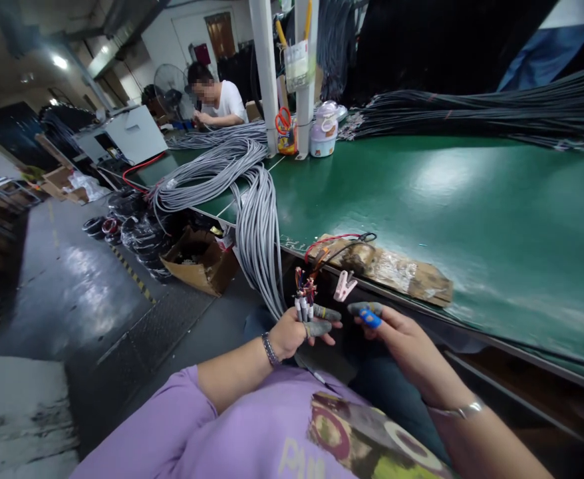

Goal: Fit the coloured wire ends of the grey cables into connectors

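My left hand (294,332) grips several grey cable ends (304,309), with stripped, coloured inner wires (304,285) fanning upward. Grey finger covers sit on its thumb and a finger. To its right, just apart, is my right hand (384,324), with blue tape on the thumb and a grey cover on a finger. Its thumb and fingertips are pressed together; whatever may be between them is too small to make out. A pink clothespin (344,286) shows at the bench edge above both hands. The grey cable bundle (259,233) hangs off the bench down to my left hand.
On the green bench (471,213) lie a taped cardboard strip (396,273), coiled grey cables (212,173) and black cables (481,106). A lilac container (324,130) stands by white posts (267,80). A cardboard box (199,259) is on the floor. Another person (225,103) sits farther back.
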The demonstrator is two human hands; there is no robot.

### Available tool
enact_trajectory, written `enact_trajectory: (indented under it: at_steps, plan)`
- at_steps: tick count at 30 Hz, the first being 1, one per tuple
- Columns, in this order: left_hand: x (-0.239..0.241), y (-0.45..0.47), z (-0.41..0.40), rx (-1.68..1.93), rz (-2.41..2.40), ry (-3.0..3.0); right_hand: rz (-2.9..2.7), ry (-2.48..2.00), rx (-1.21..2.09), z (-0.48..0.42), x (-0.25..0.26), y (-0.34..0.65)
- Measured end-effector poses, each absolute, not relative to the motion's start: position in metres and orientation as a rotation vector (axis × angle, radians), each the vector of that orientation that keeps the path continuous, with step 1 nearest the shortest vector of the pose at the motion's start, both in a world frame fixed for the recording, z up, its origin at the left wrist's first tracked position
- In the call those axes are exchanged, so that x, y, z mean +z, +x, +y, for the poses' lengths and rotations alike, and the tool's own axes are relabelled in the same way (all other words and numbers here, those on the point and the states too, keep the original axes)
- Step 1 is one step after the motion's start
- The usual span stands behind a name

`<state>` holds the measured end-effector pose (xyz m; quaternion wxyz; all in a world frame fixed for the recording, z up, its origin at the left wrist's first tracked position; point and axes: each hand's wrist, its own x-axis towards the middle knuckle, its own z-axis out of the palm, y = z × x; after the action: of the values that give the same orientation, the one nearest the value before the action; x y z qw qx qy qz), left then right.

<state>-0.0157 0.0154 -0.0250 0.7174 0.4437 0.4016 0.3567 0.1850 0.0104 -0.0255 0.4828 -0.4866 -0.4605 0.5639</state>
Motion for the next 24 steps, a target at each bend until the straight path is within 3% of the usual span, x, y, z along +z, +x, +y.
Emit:
enact_trajectory:
  at_steps: [4,8,13,19,24]
  plan:
    - [-0.028,-0.014,0.009,0.803,0.827,1.018,-1.468,-1.079,1.403,0.001,-0.005,0.16]
    - [-0.029,-0.019,0.003,0.841,0.788,1.024,-1.595,-1.086,1.224,-0.002,-0.002,0.135]
    - [-0.022,-0.03,0.0,0.833,0.809,0.981,-1.424,-1.136,1.32,-0.004,-0.009,0.132]
    - [-0.021,-0.03,0.006,1.111,0.903,0.869,-1.239,-1.09,1.512,-0.011,-0.014,0.135]
    - [-0.014,-0.025,0.006,1.008,0.855,0.95,-1.056,-1.113,1.605,-0.013,-0.022,0.127]
